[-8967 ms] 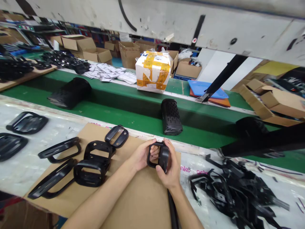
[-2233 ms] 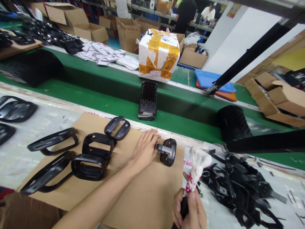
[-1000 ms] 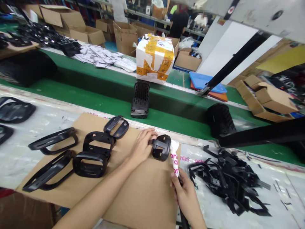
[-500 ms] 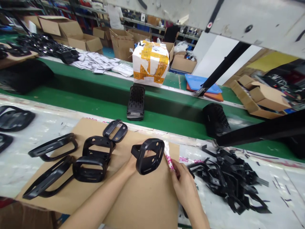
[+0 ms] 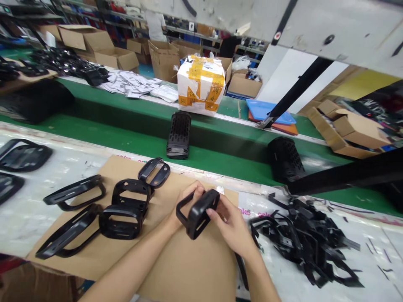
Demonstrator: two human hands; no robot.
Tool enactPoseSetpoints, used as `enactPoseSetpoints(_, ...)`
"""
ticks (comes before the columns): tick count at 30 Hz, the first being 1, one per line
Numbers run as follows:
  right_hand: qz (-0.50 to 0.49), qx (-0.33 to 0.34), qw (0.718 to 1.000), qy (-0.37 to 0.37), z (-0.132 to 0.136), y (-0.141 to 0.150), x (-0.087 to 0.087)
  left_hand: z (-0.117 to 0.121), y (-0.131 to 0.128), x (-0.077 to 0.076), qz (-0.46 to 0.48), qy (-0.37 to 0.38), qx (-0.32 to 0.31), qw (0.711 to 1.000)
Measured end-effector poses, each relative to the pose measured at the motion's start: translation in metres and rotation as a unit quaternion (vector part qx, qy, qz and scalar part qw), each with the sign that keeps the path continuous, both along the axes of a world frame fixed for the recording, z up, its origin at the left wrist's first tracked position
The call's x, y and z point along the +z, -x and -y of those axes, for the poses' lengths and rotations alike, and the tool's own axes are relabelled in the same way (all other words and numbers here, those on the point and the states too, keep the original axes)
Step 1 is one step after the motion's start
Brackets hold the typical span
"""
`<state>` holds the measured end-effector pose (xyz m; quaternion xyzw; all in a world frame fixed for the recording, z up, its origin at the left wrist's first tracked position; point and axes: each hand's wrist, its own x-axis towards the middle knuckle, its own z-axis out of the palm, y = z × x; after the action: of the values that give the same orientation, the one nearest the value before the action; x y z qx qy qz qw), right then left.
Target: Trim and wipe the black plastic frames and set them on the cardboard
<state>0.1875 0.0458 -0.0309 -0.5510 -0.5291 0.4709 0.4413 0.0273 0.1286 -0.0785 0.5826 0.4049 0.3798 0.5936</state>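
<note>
Both my hands hold one black plastic frame part (image 5: pixel 198 212) above a sheet of cardboard (image 5: pixel 176 260). My left hand (image 5: pixel 185 200) grips its far side, with the fingers curled over the top edge. My right hand (image 5: pixel 231 226) closes on its right side, thumb on the rim. A white wrapped tool end (image 5: pixel 220 191) peeks out just behind the part. Left of my hands lie several more black frames (image 5: pixel 126 207) on the cardboard.
A tangled heap of black plastic pieces (image 5: pixel 302 241) lies to the right. A green conveyor belt (image 5: pixel 132 142) runs behind, carrying black perforated housings (image 5: pixel 179 135) (image 5: pixel 285 159). A taped white box (image 5: pixel 200 85) and cardboard boxes stand beyond. A black bar (image 5: pixel 346 174) crosses at the right.
My right hand has let go of the white-tipped tool and taken hold of the black frame part. My left hand has lifted and tilted the part off the cardboard.
</note>
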Motion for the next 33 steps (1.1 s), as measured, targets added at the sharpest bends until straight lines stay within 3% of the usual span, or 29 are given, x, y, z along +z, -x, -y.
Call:
enactPoseSetpoints(3,0.04,0.028,0.997,-0.061,-0.025,-0.001,-0.007,0.001,0.0,0.001,-0.022,-0.072,0.034,0.997)
enactPoseSetpoints(6,0.078,-0.001,0.99,-0.115,-0.038,-0.004,-0.02,-0.002,-0.002,-0.001,-0.025,-0.077,0.037,0.996)
enactPoseSetpoints(13,0.093,-0.099,0.981,-0.137,-0.027,-0.01,-0.046,-0.011,-0.006,-0.015,0.004,-0.037,0.016,0.999)
enactPoseSetpoints(16,0.091,-0.119,0.979,-0.138,-0.021,-0.01,-0.047,-0.016,-0.009,-0.013,0.094,0.087,-0.004,0.992)
enactPoseSetpoints(18,0.101,-0.126,0.976,-0.146,-0.02,-0.011,-0.047,-0.019,-0.009,-0.007,0.144,0.196,-0.037,0.969)
enactPoseSetpoints(20,0.119,-0.127,0.97,-0.168,-0.02,-0.012,-0.047,-0.019,-0.007,-0.001,0.158,0.25,-0.086,0.951)
enactPoseSetpoints(23,0.134,-0.116,0.965,-0.194,-0.021,-0.013,-0.048,-0.015,-0.004,0.006,0.13,0.223,-0.142,0.955)
enactPoseSetpoints(33,0.104,-0.134,0.962,-0.216,-0.023,-0.009,-0.031,0.005,-0.009,-0.001,0.093,0.183,-0.156,0.966)
